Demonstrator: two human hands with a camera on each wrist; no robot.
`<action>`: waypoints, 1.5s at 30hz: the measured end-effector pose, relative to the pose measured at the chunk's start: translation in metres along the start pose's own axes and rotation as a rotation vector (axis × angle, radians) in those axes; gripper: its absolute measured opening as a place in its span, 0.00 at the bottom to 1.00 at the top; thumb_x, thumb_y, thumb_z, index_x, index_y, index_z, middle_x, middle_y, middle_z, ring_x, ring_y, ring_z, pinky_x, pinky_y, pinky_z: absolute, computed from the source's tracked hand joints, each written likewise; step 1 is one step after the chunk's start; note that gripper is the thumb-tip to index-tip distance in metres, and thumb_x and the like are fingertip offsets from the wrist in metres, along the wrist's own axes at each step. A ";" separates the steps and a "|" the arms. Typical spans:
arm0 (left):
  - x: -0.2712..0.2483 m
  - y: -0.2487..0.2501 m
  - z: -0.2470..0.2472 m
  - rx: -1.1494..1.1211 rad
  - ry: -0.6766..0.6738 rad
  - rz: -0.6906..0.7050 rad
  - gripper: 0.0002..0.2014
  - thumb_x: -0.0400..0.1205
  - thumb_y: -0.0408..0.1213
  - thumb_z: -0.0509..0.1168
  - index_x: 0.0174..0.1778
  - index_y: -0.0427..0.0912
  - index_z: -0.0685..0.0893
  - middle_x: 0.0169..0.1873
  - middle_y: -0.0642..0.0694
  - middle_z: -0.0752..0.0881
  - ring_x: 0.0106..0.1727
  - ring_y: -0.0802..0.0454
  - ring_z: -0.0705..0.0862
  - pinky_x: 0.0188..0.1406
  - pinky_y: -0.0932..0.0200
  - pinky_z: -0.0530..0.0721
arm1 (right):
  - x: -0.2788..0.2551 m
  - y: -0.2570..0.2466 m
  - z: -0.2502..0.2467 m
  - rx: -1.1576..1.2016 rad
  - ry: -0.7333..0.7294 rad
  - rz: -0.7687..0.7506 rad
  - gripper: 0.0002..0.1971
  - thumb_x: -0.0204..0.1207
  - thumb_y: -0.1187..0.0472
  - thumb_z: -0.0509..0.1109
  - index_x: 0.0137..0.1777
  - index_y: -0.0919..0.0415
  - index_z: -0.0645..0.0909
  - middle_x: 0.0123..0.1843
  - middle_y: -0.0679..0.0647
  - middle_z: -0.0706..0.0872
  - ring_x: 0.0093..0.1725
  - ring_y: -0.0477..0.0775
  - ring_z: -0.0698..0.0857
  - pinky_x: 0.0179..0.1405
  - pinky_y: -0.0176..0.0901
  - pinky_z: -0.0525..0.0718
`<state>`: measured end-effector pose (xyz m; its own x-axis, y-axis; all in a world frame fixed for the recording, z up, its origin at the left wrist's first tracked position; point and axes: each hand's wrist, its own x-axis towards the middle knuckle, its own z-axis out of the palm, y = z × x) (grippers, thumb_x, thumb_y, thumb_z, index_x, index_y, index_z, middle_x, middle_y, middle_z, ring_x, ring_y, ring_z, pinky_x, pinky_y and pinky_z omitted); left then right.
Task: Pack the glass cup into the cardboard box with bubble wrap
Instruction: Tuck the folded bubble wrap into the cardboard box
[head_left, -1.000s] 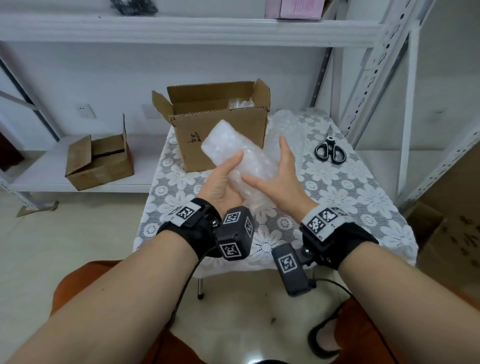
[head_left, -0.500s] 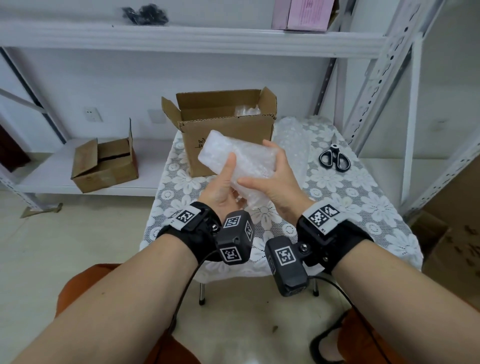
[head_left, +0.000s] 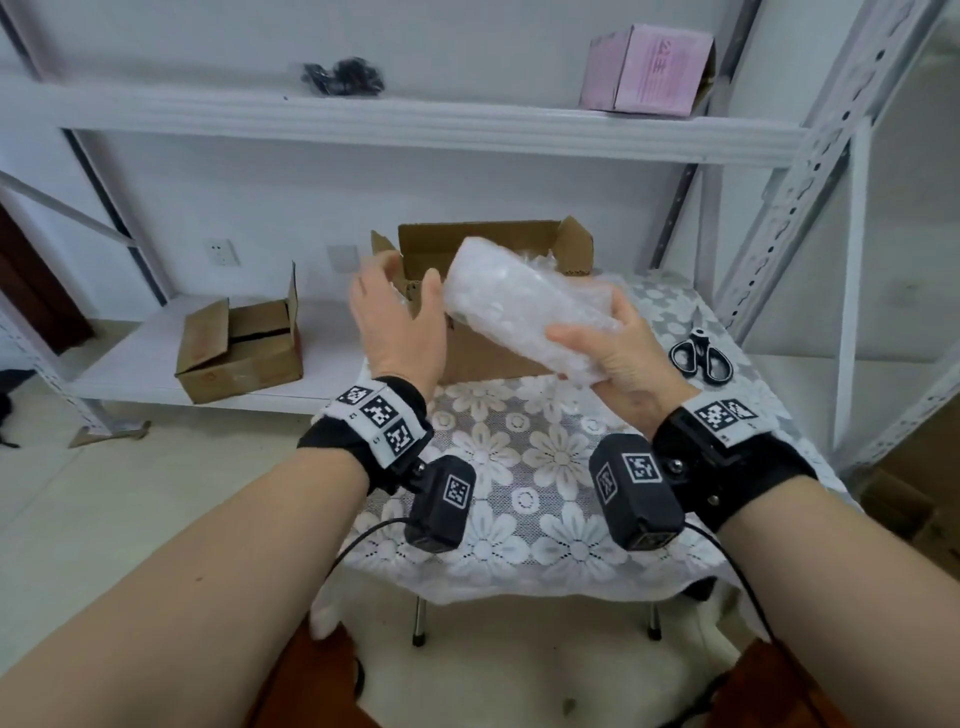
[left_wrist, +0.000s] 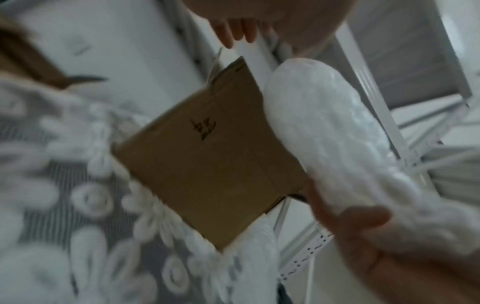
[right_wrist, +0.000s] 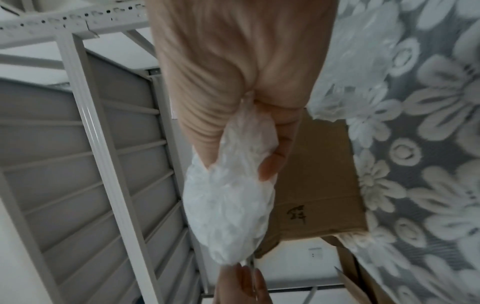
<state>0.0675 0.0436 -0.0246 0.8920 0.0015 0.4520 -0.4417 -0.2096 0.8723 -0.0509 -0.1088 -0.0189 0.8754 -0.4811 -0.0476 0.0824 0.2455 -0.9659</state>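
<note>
The right hand (head_left: 618, 358) is clamped on the lower end of the bubble-wrapped cup (head_left: 519, 306), which is held tilted in the air just in front of the open cardboard box (head_left: 467, 353) at the desk's (head_left: 519, 467) twelve o'clock edge. The left hand (head_left: 400, 322), fingers apart, hovers at the bundle's nine o'clock. Best now: steady the upper end with that hand, clear the near flap, and lower the bundle onto the padding inside.

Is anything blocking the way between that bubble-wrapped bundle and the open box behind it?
Nothing solid seems to. The right hand grips the wrapped cup in the air, in front of the cardboard box, whose flaps stand open. The left hand hovers open beside the bundle's far end. Some bubble wrap already lies inside the box.
</note>
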 end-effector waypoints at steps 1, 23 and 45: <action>0.006 0.002 0.000 0.033 -0.032 0.081 0.19 0.82 0.39 0.64 0.69 0.38 0.73 0.64 0.45 0.76 0.64 0.55 0.74 0.68 0.62 0.72 | 0.003 -0.006 0.002 0.030 0.015 -0.044 0.34 0.60 0.72 0.82 0.66 0.56 0.75 0.69 0.59 0.80 0.59 0.63 0.87 0.51 0.64 0.87; 0.069 -0.040 0.018 0.203 -0.367 0.003 0.21 0.74 0.33 0.72 0.62 0.43 0.76 0.54 0.46 0.82 0.51 0.54 0.80 0.57 0.59 0.81 | 0.104 -0.056 0.054 -0.758 -0.152 -0.258 0.31 0.67 0.76 0.76 0.66 0.47 0.77 0.60 0.46 0.78 0.56 0.50 0.84 0.41 0.40 0.90; 0.070 -0.067 0.020 0.396 -0.451 0.183 0.35 0.78 0.42 0.65 0.79 0.34 0.61 0.72 0.37 0.69 0.74 0.41 0.68 0.74 0.45 0.69 | 0.120 -0.049 0.141 -1.811 -0.502 -0.295 0.17 0.76 0.65 0.63 0.65 0.61 0.79 0.62 0.58 0.84 0.60 0.61 0.82 0.55 0.50 0.80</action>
<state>0.1612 0.0385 -0.0556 0.7963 -0.4635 0.3886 -0.5989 -0.5143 0.6138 0.1177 -0.0600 0.0586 0.9941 -0.0010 -0.1086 -0.0024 -0.9999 -0.0126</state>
